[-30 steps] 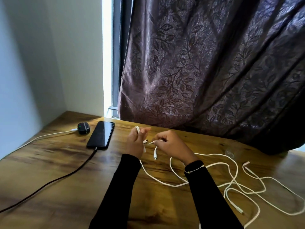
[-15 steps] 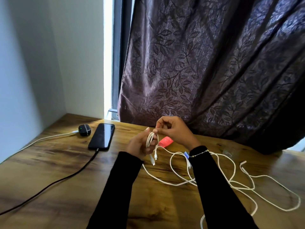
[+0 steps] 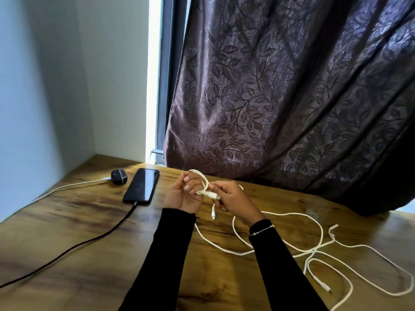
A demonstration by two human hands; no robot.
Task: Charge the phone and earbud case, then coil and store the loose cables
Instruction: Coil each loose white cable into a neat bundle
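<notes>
Left hand (image 3: 183,195) fingers curl through a small loop of the white cable (image 3: 203,184) as a former, right hand (image 3: 232,197) pinches its plug end to wind, remaining length trailing across the table (image 3: 89,254) rightward, uncoiled.

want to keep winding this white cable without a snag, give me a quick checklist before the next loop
1. Loop held: left hand grips the started coil: ok.
2. Feed held: right hand pinches the cable at the coil: ok.
3. Free plug hangs below the hands, caught on nothing: ok.
4. Slack untangled: loose white cables cross each other on the table: not ok.
5. Phone has the black cable at its near end, clear of the slack: ok.
6. Earbud case has a white cable at it; whether charging: cannot tell.
</notes>
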